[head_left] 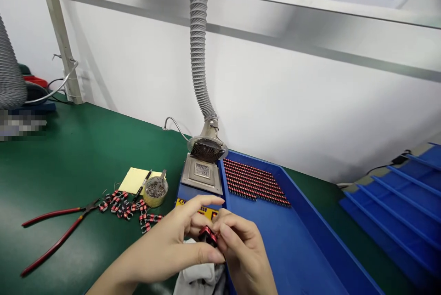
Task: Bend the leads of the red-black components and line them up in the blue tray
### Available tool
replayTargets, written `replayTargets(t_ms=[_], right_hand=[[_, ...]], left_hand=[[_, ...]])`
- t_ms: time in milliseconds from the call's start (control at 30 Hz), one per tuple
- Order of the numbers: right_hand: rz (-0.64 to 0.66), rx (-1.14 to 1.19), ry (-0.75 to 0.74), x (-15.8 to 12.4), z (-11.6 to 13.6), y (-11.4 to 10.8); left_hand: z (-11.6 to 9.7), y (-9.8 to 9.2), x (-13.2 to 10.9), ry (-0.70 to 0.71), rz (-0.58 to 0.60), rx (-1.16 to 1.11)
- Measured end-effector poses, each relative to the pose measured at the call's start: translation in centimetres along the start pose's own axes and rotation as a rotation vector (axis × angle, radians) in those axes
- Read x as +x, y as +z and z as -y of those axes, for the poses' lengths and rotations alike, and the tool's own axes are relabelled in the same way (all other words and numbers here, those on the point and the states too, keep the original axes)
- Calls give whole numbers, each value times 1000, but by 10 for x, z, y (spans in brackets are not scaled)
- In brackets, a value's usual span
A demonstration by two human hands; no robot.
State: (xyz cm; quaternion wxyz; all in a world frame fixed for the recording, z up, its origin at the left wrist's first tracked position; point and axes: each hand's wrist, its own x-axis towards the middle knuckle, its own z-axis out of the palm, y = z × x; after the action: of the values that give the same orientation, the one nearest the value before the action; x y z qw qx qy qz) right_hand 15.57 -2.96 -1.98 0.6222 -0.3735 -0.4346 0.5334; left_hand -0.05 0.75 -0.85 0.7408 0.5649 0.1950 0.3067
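My left hand (182,235) is closed around a small red-and-black component (207,236), held between thumb and fingers at the lower middle of the view. My right hand (241,244) has its thumb and finger pinched together at the component's right end. Whatever fine detail lies under those fingertips is hidden. Just beyond the hands stands a blue and yellow device with a metal top plate (203,173) bearing a patterned square. A blue tray (272,235) to the right holds several tight rows of red-and-black components (255,182) at its far end.
On the green table (113,148) at left lie red-handled pliers (65,230), a loose pile of red-and-black components (124,205), a yellow pad (132,180), a pen (143,184) and a round tub (156,191). A ribbed hose (199,42) hangs down to a fan hood (207,148).
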Motion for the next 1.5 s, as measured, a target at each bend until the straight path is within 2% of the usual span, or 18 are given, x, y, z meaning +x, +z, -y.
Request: replayTargets(t_ms=[67,133,200,267,333,400,567,733,1000,1133,1233,1333,1500], right_hand=[[-34,74,-21,2,2,-4],[-133,137,-82,4,5,-10],[-223,78,-163,3,8,-16],[-193,-86,-197,1,9,-16],[-99,-195,-158,-1,8,-12],[-39,-188,-113,-3,7,-5],[15,-94,-60,-1,3,1],[-14,-93,-80,0,-2,-1],[-104,-351,-290,-4,-5,2],[-125,-442,-365,-6,-6,1],[-136,-433,-384,-5,-8,1],[-144,-419,-370,-4,-9,1],[-149,-400,-354,-3,-11,2]], left_hand=[[0,0,-1,0,-25,53],[0,0,-3,6,-40,76],[-1,0,-4,16,-52,69],[-1,0,-4,37,-69,45],[1,1,-3,57,-80,9],[2,2,-1,64,-79,-20],[2,5,-1,36,-62,-8],[0,6,-2,54,-91,72],[0,9,1,156,-106,69],[2,9,-1,165,-186,235],[0,8,-2,117,-257,365],[-5,8,-2,98,-246,428],[-9,9,0,145,-236,450]])
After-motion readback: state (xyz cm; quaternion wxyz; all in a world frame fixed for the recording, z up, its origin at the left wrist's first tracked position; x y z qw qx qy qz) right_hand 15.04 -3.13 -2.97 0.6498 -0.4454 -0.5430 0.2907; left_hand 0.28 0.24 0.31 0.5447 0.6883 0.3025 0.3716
